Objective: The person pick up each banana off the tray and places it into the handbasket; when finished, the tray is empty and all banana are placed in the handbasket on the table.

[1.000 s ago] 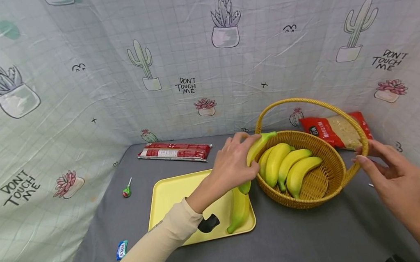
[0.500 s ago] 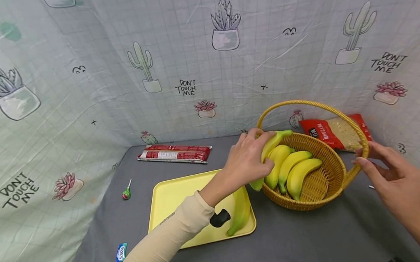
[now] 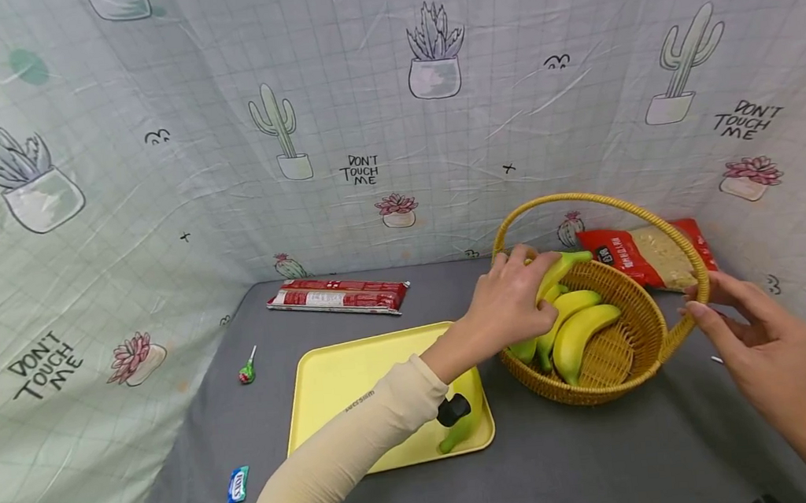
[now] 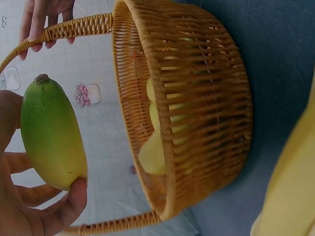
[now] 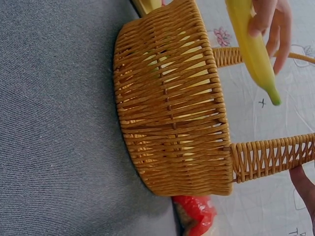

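My left hand (image 3: 513,298) grips a yellow-green banana (image 4: 51,132) above the left side of a wicker basket (image 3: 570,392). In the right wrist view this banana (image 5: 253,54) is held over the rim, apart from the basket wall. Several other bananas (image 3: 580,340) lie inside the basket, partly hidden by my left hand. My right hand (image 3: 765,341) pinches the basket's arched handle (image 3: 696,280) low on its right side. One more banana (image 3: 463,428) rests on the yellow tray (image 3: 342,375), partly covered by my left forearm.
A red packet (image 3: 339,296) lies behind the tray. Behind the basket is a red bag with a clear window (image 3: 652,255). A lollipop (image 3: 246,370) and a small blue-green wrapped sweet (image 3: 237,485) lie left of the tray. A patterned curtain (image 3: 333,91) borders the table.
My left hand has carried the banana rightward, from the basket's left edge to above the bananas inside. The right hand stays on the handle.
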The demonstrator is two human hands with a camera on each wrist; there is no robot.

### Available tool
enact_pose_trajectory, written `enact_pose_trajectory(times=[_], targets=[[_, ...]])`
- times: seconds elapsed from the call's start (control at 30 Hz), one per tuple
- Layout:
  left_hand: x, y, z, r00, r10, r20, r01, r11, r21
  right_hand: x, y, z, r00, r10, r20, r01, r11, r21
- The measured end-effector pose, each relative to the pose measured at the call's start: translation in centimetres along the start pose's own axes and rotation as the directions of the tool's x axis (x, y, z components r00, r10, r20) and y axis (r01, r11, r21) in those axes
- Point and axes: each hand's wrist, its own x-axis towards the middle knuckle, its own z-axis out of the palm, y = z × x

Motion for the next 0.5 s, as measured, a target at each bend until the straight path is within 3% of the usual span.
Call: enact_pose_trajectory(times=[0.27, 0.5], targets=[[0.8, 1.7, 0.6, 0.999, 0.053, -0.001, -0.053, 0.998, 0.024, 0.0, -0.1, 0.0, 1.0, -0.008, -0.004, 0.008, 1.0, 0.015], [1.6, 2.8, 1.5, 0.997, 0.071, 0.016, -0.072, 0.997, 0.015, 0.1, 0.3, 0.2, 0.993, -0.113, -0.025, 0.115, 0.989, 0.096]])
